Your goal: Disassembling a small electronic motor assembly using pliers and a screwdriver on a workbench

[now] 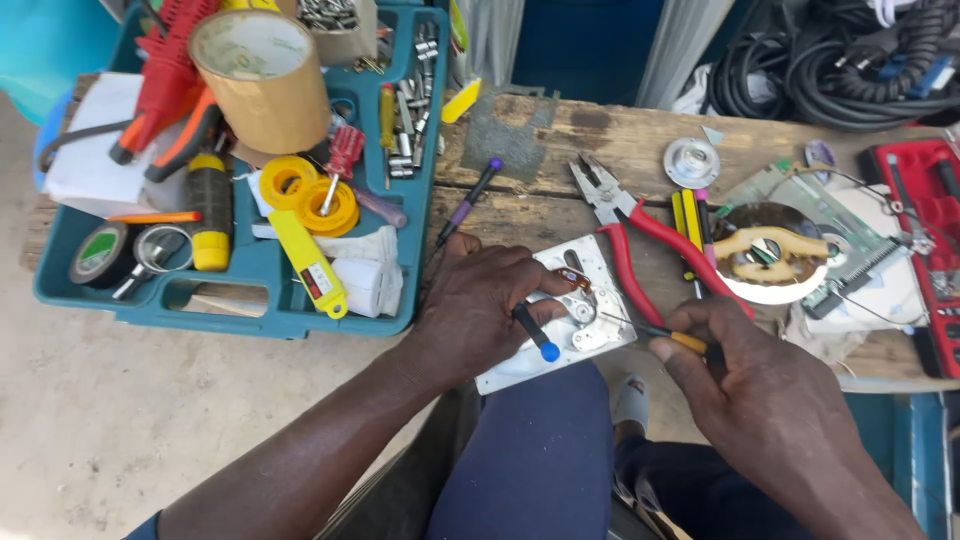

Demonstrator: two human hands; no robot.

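Observation:
My left hand (478, 310) presses down on a white metal plate (590, 325) with a small copper coil, resting at the front edge of a wooden bench (600, 130). The same hand also grips a small black tool with a blue end (537, 334). My right hand (745, 385) holds a thin screwdriver with a yellow and black handle (668, 336), its tip touching the plate's right side. Red-handled pliers (630, 225) lie just behind the plate.
A teal toolbox (255, 265) at left holds a tape roll, screwdrivers, sockets and yellow reels. A purple-tipped screwdriver (470, 200), a round metal disc (691, 162), a dismantled device (790, 255) and a red case (925, 220) sit on the bench. Black cables (850, 60) lie behind.

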